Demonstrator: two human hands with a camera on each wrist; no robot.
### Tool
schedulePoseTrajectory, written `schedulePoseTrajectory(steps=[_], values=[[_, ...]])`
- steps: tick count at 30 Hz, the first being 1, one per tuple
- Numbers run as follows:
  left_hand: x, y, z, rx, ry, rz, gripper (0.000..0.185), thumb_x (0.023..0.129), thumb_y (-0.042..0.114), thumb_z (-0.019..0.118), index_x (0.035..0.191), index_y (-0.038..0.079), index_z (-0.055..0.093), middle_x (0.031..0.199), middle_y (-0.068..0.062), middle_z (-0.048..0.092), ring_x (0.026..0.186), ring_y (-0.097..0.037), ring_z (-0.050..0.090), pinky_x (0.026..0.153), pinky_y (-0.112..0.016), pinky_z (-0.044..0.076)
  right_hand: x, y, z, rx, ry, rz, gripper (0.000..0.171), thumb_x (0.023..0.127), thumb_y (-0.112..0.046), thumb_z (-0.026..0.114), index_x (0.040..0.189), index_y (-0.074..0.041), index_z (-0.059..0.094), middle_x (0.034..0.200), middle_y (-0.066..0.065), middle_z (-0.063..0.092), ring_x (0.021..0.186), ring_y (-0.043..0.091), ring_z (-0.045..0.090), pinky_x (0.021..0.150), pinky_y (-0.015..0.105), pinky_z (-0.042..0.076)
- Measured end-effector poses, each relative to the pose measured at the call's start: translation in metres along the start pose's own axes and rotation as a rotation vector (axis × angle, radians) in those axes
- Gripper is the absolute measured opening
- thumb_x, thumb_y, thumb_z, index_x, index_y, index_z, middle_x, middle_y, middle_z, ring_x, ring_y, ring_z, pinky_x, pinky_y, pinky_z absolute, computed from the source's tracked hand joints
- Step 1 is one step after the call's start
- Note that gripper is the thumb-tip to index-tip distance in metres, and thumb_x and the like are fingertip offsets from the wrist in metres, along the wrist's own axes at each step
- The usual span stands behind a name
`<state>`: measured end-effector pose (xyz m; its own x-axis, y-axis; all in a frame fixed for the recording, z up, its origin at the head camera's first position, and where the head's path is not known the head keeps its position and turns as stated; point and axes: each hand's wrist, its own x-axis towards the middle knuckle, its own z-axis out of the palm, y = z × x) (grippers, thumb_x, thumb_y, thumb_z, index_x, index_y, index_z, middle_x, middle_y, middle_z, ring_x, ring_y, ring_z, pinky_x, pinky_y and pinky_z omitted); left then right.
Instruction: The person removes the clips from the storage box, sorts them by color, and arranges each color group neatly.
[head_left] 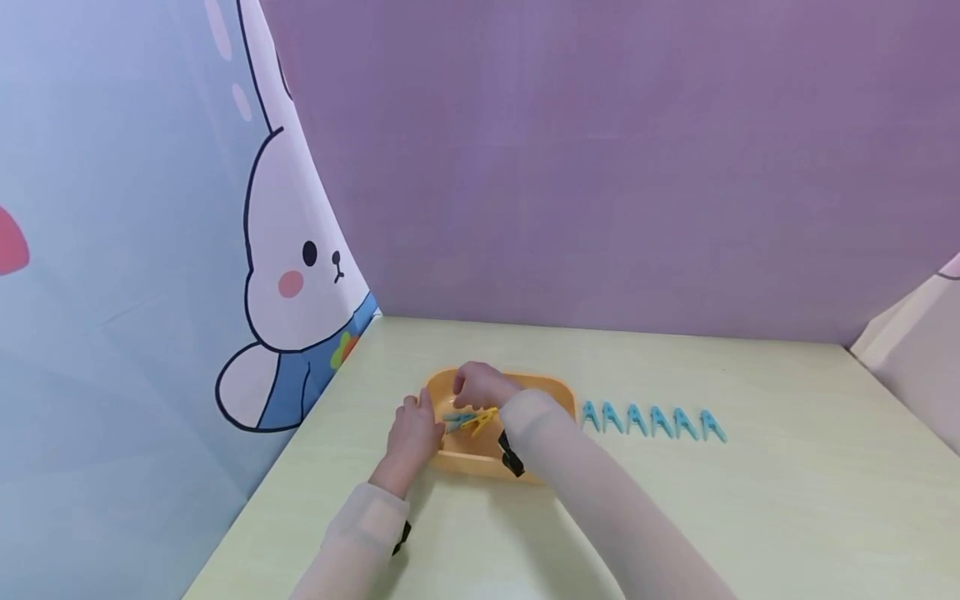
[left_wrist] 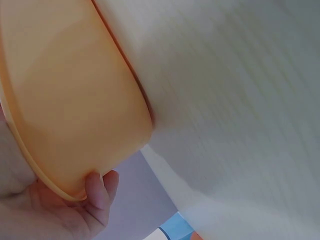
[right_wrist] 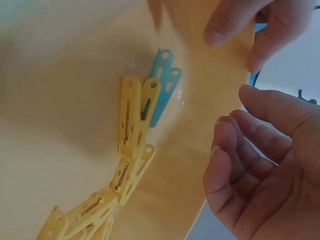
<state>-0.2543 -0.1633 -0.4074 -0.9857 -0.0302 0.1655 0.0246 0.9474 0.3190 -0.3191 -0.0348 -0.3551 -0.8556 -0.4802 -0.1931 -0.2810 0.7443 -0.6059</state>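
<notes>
The left hand [head_left: 415, 435] sits nearest me, its thumb and fingers curled round the rim of the orange tub [head_left: 555, 390], gripping it at the tub's nine o'clock side. If that grip slackens, I'd judge the tub could skid on the smooth pale surface [head_left: 787, 500] or tip toward the wall, since the wrist view shows it leaning rather than flat.

Just past it, the right hand [head_left: 480, 385] hovers over the tub, fingers loosely curled and holding nothing. The clothes pegs [right_wrist: 135, 120] lie in the tub's bottom, below and to the hand's nine o'clock, close but not touching. They are tangled: yellow ones in a chain, a blue peg [right_wrist: 162, 85] tucked beneath them. A pinch at one could drag up several, or the blue one could slip free.

Farther off, at three o'clock from the tub, a row of blue pegs [head_left: 651, 421] stands on the surface.
</notes>
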Motion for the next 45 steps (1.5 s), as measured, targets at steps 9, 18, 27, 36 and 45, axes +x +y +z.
schedulePoseTrajectory(steps=[9,18,27,36,45], values=[[-0.001,0.000,0.001,0.007,0.019,0.031,0.062,0.085,0.016,0.066,0.132,-0.013,0.036,0.111,-0.030,0.045,0.094,-0.040,0.051,0.069,-0.044,0.049,-0.003,-0.003,0.009,-0.046,-0.099,0.016,0.030,0.082,-0.007,0.068,0.111,0.000,0.062,0.092,0.004,0.060,0.086,0.026,0.060,0.072,0.038,0.050],[-0.001,0.002,-0.001,0.003,0.013,0.015,0.061,0.085,0.016,0.065,0.132,-0.012,0.037,0.110,-0.029,0.045,0.094,-0.040,0.051,0.069,-0.045,0.049,-0.002,-0.004,0.012,-0.082,-0.149,0.069,0.042,0.083,-0.003,0.065,0.124,-0.003,0.056,0.107,0.006,0.059,0.078,0.027,0.060,0.070,0.035,0.051],[-0.002,0.002,-0.002,0.005,0.015,0.005,0.062,0.085,0.015,0.066,0.132,-0.012,0.036,0.110,-0.029,0.045,0.094,-0.040,0.051,0.069,-0.045,0.049,-0.001,-0.003,0.018,-0.116,-0.204,0.091,0.048,0.083,0.002,0.058,0.130,-0.007,0.052,0.099,0.004,0.058,0.060,0.016,0.050,0.053,0.025,0.042],[-0.003,0.003,-0.003,0.011,0.039,0.017,0.061,0.084,0.015,0.066,0.131,-0.012,0.037,0.109,-0.030,0.046,0.093,-0.040,0.051,0.069,-0.045,0.049,0.001,0.000,0.022,-0.164,-0.168,0.101,0.033,0.078,-0.003,0.070,0.110,-0.004,0.064,0.089,0.003,0.060,0.072,0.019,0.055,0.060,0.027,0.045],[-0.002,0.003,-0.002,0.014,0.022,0.007,0.062,0.085,0.015,0.066,0.132,-0.013,0.037,0.109,-0.030,0.045,0.094,-0.039,0.051,0.072,-0.046,0.049,-0.004,0.000,0.022,-0.181,-0.179,0.062,0.015,0.081,-0.005,0.068,0.095,-0.005,0.069,0.076,0.008,0.060,0.059,0.017,0.049,0.050,0.024,0.039]])
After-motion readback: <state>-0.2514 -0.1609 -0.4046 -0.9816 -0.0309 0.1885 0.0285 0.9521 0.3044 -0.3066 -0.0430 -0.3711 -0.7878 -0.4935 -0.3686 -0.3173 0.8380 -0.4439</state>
